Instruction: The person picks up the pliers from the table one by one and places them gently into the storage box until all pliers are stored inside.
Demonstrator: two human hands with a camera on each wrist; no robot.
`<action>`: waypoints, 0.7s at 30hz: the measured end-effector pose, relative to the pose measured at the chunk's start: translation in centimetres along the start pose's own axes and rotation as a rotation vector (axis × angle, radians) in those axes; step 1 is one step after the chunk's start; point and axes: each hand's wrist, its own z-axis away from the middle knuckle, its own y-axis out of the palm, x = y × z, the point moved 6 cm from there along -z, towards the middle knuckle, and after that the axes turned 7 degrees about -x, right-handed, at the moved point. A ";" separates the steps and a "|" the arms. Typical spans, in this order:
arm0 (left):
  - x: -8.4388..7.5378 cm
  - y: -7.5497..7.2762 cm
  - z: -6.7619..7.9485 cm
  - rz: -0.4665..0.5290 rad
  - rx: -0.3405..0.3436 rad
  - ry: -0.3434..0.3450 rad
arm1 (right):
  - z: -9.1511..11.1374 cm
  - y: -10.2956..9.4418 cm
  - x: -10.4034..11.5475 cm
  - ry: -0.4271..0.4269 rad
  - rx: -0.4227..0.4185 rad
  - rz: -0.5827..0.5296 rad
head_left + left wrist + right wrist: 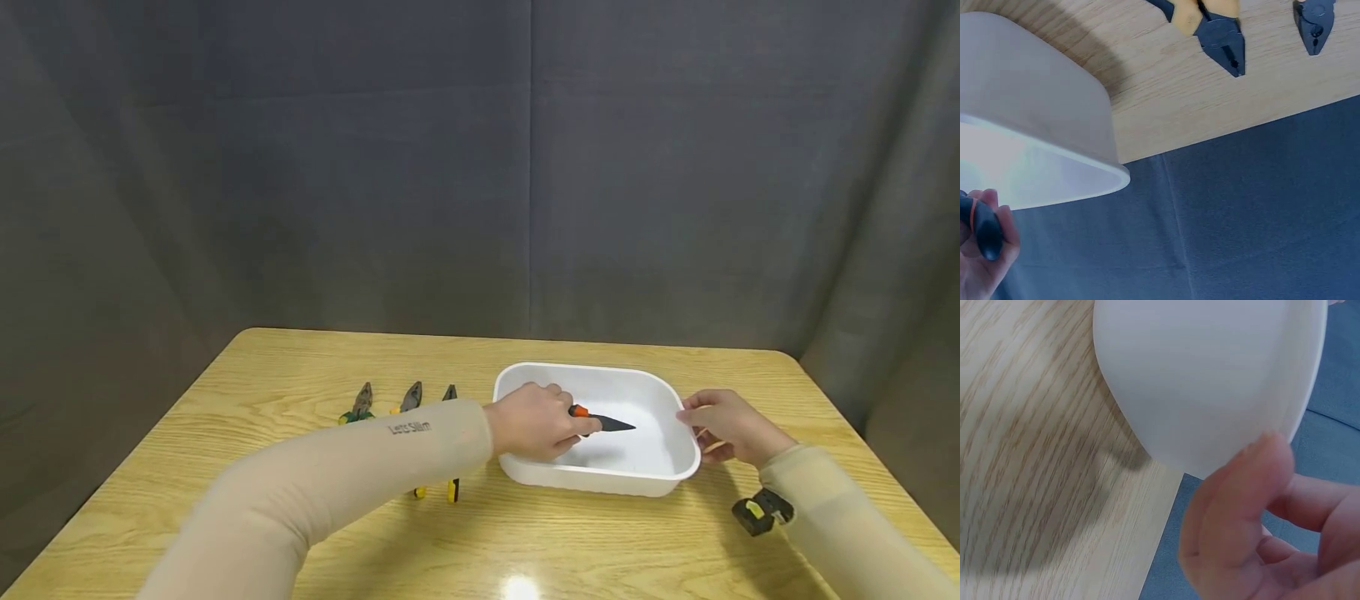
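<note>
My left hand [536, 421] grips a pair of pointed pliers [615, 424] with black and orange handles, over the inside of a white plastic basin [600, 479]. The dark nose of the pliers points right. In the left wrist view, a rounded handle end [988, 231] shows out of the curled fingers, while the palm hides the rest of the handles. At the basin's right end, my right hand [727, 425] pinches the rim between thumb and fingers. The right wrist view shows the fingertips [1272, 453] against the basin's outer wall [1191, 381].
Left of the basin, several pliers lie on the wooden table [600, 542]: green-handled pliers [363, 402], yellow-handled pliers [412, 395] and black-and-yellow pliers [453, 490]. The left forearm partly covers them. A dark grey curtain [525, 167] hangs behind the table's far edge.
</note>
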 end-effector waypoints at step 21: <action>-1.6 1.8 -3.1 0.018 0.050 0.066 | 0.0 0.0 -0.1 -0.003 -0.004 -0.017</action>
